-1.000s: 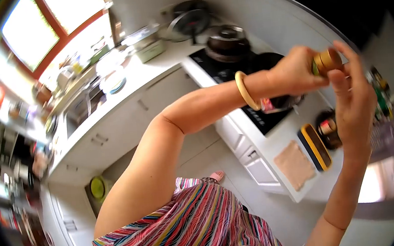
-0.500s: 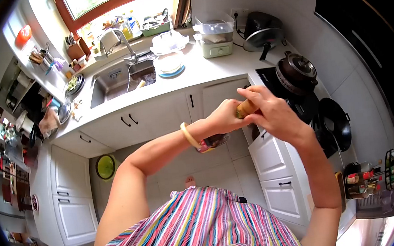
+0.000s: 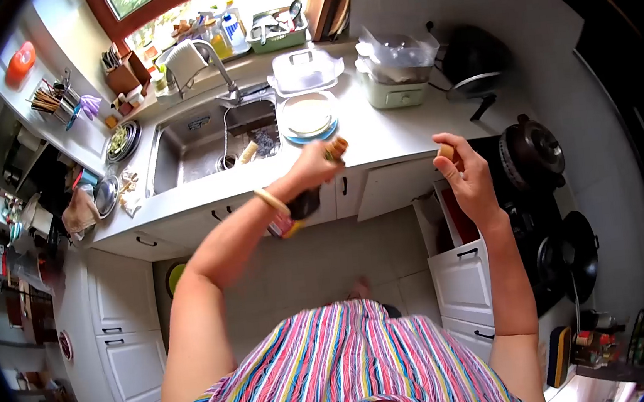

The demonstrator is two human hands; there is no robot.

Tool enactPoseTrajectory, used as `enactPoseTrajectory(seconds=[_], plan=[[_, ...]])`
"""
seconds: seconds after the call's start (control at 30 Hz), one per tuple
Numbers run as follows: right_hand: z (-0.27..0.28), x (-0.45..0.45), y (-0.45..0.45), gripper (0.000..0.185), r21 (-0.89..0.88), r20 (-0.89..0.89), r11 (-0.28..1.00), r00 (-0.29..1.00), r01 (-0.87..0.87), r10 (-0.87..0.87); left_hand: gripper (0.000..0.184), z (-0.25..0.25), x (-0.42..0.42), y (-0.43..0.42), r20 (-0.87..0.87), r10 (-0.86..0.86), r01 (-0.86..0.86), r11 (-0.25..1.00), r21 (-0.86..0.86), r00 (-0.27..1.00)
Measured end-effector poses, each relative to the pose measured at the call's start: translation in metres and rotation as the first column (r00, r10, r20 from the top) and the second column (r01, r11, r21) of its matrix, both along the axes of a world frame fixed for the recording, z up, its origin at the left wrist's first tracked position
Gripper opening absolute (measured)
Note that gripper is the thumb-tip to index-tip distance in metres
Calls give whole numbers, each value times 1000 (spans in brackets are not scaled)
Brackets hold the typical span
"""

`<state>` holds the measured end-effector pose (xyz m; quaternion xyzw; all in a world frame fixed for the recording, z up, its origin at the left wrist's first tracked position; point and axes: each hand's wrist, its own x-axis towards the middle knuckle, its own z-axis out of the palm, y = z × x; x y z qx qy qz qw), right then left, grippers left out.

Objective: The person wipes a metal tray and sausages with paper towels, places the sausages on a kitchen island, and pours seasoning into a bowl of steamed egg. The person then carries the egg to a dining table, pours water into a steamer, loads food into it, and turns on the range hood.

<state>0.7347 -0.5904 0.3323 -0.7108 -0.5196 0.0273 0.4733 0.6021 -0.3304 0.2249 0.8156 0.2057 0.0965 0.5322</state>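
Out over the floor in front of the counter, my left hand (image 3: 310, 169) is closed around the neck of a bottle (image 3: 304, 205). The bottle's brownish mouth shows above my fist, while its dark body and coloured label slant down behind the wrist. My right hand (image 3: 469, 187) is raised near the stove, apart from the bottle, pinching a small tan bottle cap (image 3: 447, 152) between thumb and fingers. Nearest to the bottle mouth on the counter is a stack of plates (image 3: 308, 117), with a blue one at the bottom.
A steel sink (image 3: 170, 157) lies to the left. Behind the plates are a clear lidded container (image 3: 306, 71) and a green steamer (image 3: 397, 93). At right, a dark pot (image 3: 532, 148) and a wok (image 3: 581, 253) stand on the stove. One cabinet door (image 3: 398, 186) hangs ajar below the counter.
My hands were together at the bottle's top and are now apart. The left has moved left with the bottle, the right slightly right with the cap. The cabinet door now shows ajar.
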Motion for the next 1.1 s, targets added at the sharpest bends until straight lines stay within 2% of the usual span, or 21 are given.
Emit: enactPoseTrajectory(seconds=[0.07, 0.1, 0.17, 0.33, 0.4, 0.43, 0.47, 0.57, 0.67, 0.7, 0.83, 0.93, 1.1], plan=[[-35, 18, -2, 28, -49, -53, 998, 998, 29, -32, 19, -11, 14, 44, -139, 90, -73, 990, 120, 986], [-51, 27, -2, 27, -60, -85, 996, 994, 59, -64, 23, -7, 18, 59, -121, 128, -110, 983, 146, 984], [-79, 40, -8, 26, -100, -164, 988, 977, 122, -137, 26, -13, 32, 95, -205, 229, -173, 950, 260, 952], [-135, 70, -29, 25, -220, -175, 947, 945, 235, -276, 23, -14, 51, 150, -363, 287, -117, 898, 425, 886], [-151, 78, -37, 26, -208, -176, 936, 930, 284, -322, 23, -22, 58, 171, -424, 287, -99, 905, 413, 859], [-147, 77, -40, 26, -272, -203, 909, 905, 316, -375, 23, -27, 60, 178, -436, 278, -89, 910, 405, 856], [-158, 79, -44, 27, -207, -162, 916, 911, 344, -379, 24, -31, 61, 185, -452, 265, -75, 916, 395, 852], [-164, 74, -52, 29, -335, -245, 853, 837, 400, -489, 24, -35, 70, 199, -483, 230, -48, 932, 360, 845], [-175, 63, -51, 31, -314, -208, 844, 837, 434, -507, 23, -43, 78, 204, -493, 209, -28, 936, 350, 845], [-175, 59, -50, 32, -359, -278, 838, 810, 411, -517, 23, -45, 82, 206, -497, 204, -14, 933, 359, 844], [-179, 52, -38, 30, -340, -264, 835, 809, 432, -526, 22, -65, 94, 219, -540, 115, 69, 949, 309, 834], [-185, 52, -31, 26, -277, -151, 834, 835, 478, -529, 21, -68, 101, 217, -537, 85, 89, 953, 290, 839], [-185, 51, -28, 27, -276, -115, 820, 830, 501, -546, 21, -71, 111, 219, -561, 46, 126, 956, 265, 827]])
